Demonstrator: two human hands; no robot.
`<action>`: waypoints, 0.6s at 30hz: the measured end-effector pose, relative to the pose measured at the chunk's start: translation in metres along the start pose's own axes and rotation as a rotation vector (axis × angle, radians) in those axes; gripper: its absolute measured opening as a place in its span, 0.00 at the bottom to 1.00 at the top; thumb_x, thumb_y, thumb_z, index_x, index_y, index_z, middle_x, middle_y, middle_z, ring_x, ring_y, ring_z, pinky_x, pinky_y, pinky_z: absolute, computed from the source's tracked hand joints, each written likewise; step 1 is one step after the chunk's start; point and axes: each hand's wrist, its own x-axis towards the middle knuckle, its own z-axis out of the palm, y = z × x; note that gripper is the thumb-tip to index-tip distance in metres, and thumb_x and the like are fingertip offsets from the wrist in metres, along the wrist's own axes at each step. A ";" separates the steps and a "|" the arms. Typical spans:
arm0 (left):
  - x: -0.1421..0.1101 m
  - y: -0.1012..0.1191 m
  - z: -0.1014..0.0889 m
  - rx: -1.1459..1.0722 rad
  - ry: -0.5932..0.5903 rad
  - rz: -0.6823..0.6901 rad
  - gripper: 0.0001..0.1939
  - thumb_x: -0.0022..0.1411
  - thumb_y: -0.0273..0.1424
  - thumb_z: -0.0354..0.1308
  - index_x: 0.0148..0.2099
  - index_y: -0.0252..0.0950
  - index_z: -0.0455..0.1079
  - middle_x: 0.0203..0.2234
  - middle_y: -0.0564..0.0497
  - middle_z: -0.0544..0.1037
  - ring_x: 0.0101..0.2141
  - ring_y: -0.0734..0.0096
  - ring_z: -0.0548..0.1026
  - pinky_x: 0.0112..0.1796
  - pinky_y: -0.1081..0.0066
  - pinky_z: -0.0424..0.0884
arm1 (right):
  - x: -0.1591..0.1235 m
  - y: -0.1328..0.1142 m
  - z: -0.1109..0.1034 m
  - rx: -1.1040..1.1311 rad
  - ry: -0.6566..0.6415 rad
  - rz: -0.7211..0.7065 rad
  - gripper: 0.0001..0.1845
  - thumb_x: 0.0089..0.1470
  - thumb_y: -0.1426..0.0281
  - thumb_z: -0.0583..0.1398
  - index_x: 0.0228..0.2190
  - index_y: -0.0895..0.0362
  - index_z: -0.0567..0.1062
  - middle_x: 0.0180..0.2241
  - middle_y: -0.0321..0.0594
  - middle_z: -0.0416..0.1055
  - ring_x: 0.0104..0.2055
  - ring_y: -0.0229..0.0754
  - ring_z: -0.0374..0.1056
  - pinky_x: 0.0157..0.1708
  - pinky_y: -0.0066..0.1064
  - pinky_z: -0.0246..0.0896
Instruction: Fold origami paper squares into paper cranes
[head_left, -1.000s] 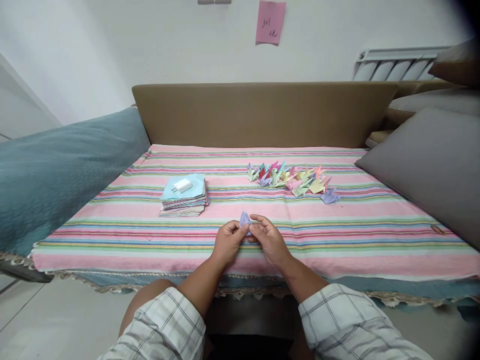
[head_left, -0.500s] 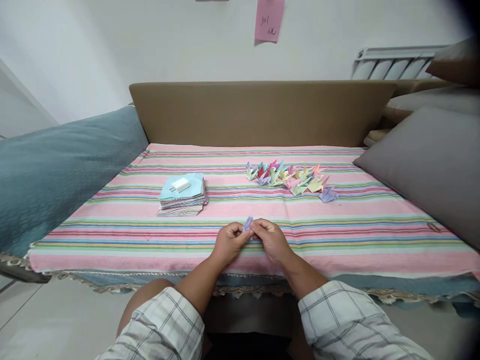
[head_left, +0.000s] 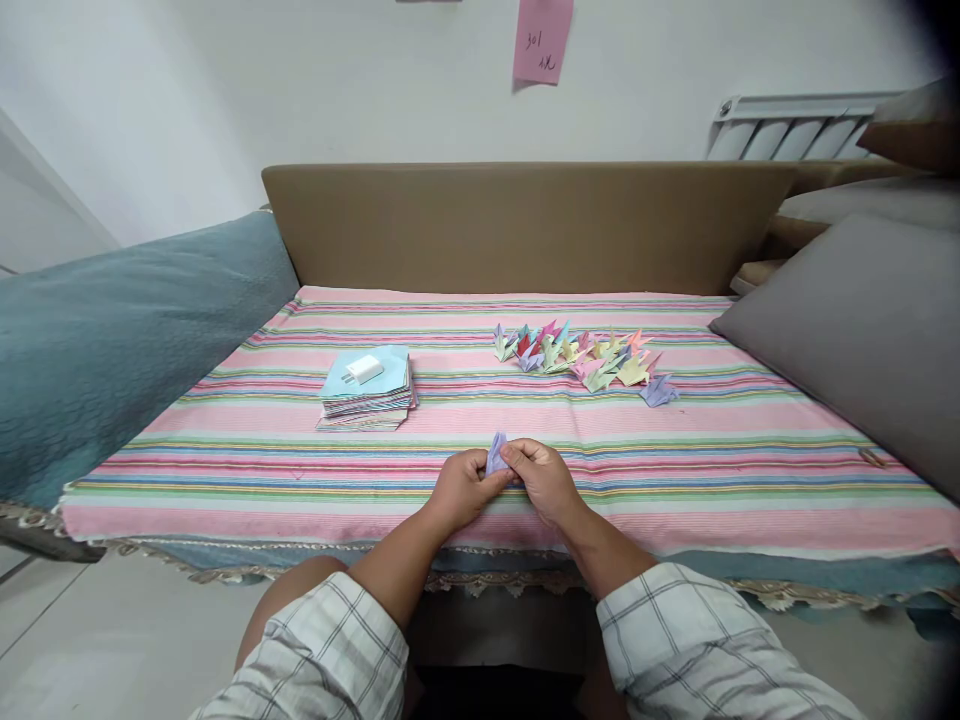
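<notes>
Striped pink cloth (head_left: 480, 415) under everything. Folded paper cranes (head_left: 600, 362): cluster beyond right hand (head_left: 541, 478), trailing rightward. Square paper stack (head_left: 365, 405): beyond and left of left hand (head_left: 461, 488), white charger plug (head_left: 364, 370) on top. Lavender folded paper (head_left: 496, 455): between hands, both pinching it, thumb and fingers.

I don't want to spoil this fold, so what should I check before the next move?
1. Left hand gripping the purple folded paper: ok.
2. Right hand pinching it too: ok.
3. Creases lined up: cannot tell, fingers cover part.
4. Paper cranes apart from both hands: ok.
5. White charger plug resting on the paper stack: ok.
6. Stack edges even: not ok, some sheets stick out.
</notes>
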 end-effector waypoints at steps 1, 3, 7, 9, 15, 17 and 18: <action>0.000 0.001 0.000 0.030 0.018 0.006 0.15 0.50 0.40 0.58 0.20 0.33 0.66 0.16 0.57 0.60 0.21 0.78 0.57 0.23 0.75 0.50 | 0.000 0.001 0.000 0.007 0.003 0.006 0.18 0.43 0.54 0.64 0.23 0.57 0.74 0.16 0.31 0.62 0.20 0.32 0.53 0.22 0.26 0.49; 0.000 0.002 0.000 0.050 0.034 0.010 0.15 0.50 0.38 0.58 0.19 0.34 0.65 0.15 0.57 0.60 0.20 0.78 0.56 0.23 0.75 0.49 | 0.000 0.003 0.000 0.015 0.012 0.017 0.18 0.43 0.54 0.64 0.22 0.57 0.74 0.16 0.30 0.61 0.20 0.32 0.52 0.21 0.26 0.48; 0.000 0.004 0.001 0.061 0.061 0.052 0.14 0.49 0.37 0.60 0.18 0.34 0.65 0.14 0.57 0.61 0.20 0.78 0.57 0.22 0.76 0.49 | 0.000 0.004 0.000 0.006 0.024 0.009 0.18 0.42 0.54 0.64 0.23 0.58 0.75 0.16 0.31 0.62 0.20 0.32 0.53 0.21 0.27 0.48; -0.001 0.004 0.000 0.073 0.080 0.055 0.15 0.48 0.36 0.60 0.17 0.34 0.64 0.14 0.57 0.61 0.20 0.78 0.57 0.21 0.76 0.49 | 0.000 0.004 0.000 0.016 0.022 0.012 0.18 0.43 0.54 0.65 0.23 0.58 0.75 0.17 0.31 0.63 0.20 0.32 0.53 0.21 0.26 0.49; -0.001 0.003 -0.006 -0.353 -0.024 -0.175 0.18 0.47 0.43 0.63 0.25 0.34 0.65 0.17 0.57 0.67 0.19 0.79 0.63 0.21 0.77 0.60 | 0.001 -0.002 0.001 0.017 0.042 -0.005 0.17 0.43 0.55 0.65 0.23 0.58 0.75 0.14 0.30 0.60 0.19 0.32 0.53 0.20 0.26 0.49; 0.000 0.003 -0.006 -0.537 0.010 -0.240 0.20 0.44 0.44 0.66 0.25 0.33 0.65 0.19 0.56 0.69 0.20 0.79 0.66 0.21 0.77 0.63 | 0.000 -0.005 0.004 0.086 0.030 -0.001 0.18 0.44 0.54 0.64 0.26 0.57 0.75 0.16 0.31 0.62 0.20 0.32 0.56 0.20 0.26 0.52; 0.000 0.003 -0.005 -0.616 0.034 -0.262 0.21 0.42 0.44 0.67 0.25 0.33 0.64 0.19 0.55 0.70 0.20 0.79 0.67 0.21 0.78 0.64 | -0.001 -0.006 0.005 0.147 0.021 0.016 0.18 0.45 0.53 0.63 0.28 0.57 0.75 0.19 0.32 0.64 0.21 0.33 0.58 0.21 0.26 0.55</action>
